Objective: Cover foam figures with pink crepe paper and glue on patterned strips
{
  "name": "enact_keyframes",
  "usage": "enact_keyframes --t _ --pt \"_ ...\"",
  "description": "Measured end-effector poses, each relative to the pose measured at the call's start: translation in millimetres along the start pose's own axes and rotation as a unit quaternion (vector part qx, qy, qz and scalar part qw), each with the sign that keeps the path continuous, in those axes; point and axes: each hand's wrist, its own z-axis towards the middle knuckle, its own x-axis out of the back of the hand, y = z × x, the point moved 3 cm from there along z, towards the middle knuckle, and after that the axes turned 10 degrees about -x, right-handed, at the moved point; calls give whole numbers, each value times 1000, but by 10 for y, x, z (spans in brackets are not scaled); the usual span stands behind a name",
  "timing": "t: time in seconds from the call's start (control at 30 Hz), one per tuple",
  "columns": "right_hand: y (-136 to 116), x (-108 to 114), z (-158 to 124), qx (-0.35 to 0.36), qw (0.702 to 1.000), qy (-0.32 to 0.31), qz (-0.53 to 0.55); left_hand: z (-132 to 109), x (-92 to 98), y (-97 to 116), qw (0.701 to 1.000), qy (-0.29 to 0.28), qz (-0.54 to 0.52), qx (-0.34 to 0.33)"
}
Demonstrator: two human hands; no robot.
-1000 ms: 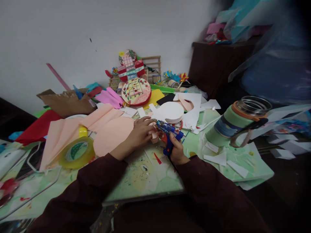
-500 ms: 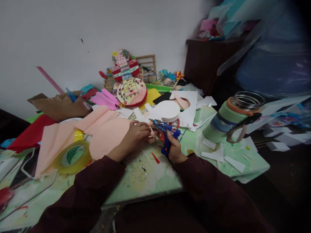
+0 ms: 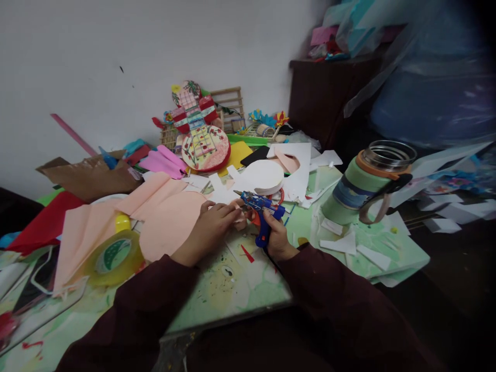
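Observation:
My right hand (image 3: 278,238) is wrapped round the handle of a blue hot glue gun (image 3: 264,221), its nozzle pointing up and to the left. My left hand (image 3: 211,227) is closed, fingertips pinching a piece of peach paper (image 3: 239,219) just left of the gun's orange trigger. Most of that paper is hidden by the fingers. Beside the left hand, partly under it, lies a large peach paper-covered disc (image 3: 168,219). Beyond the gun rests a thick white disc (image 3: 265,175) on loose white sheets.
On the left are a roll of clear tape (image 3: 95,258), peach crepe paper (image 3: 83,232) and red paper (image 3: 48,222). A green open-topped flask (image 3: 358,188) stands at right among white scraps (image 3: 341,243). A decorated guitar-shaped craft (image 3: 205,144) leans at the back.
The camera view has shifted slightly, so the scene sits a little further left. My left fingers have lowered and drawn together on the peach paper. The right hand keeps its grip on the glue gun.

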Motion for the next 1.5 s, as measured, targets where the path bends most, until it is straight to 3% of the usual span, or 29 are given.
enact_keyframes --t 0.23,0.57,1.13,1.5 --pt "12 21 18 0 1000 10 7 14 30 -5 999 7 37 -27" --pt "5 32 21 13 1000 7 3 16 76 78 997 7 74 -8" --pt "-10 6 9 -28 999 -16 17 0 77 22 997 -23 67 15" --pt "-36 12 22 11 1000 -12 5 121 115 -9 999 -45 29 12"
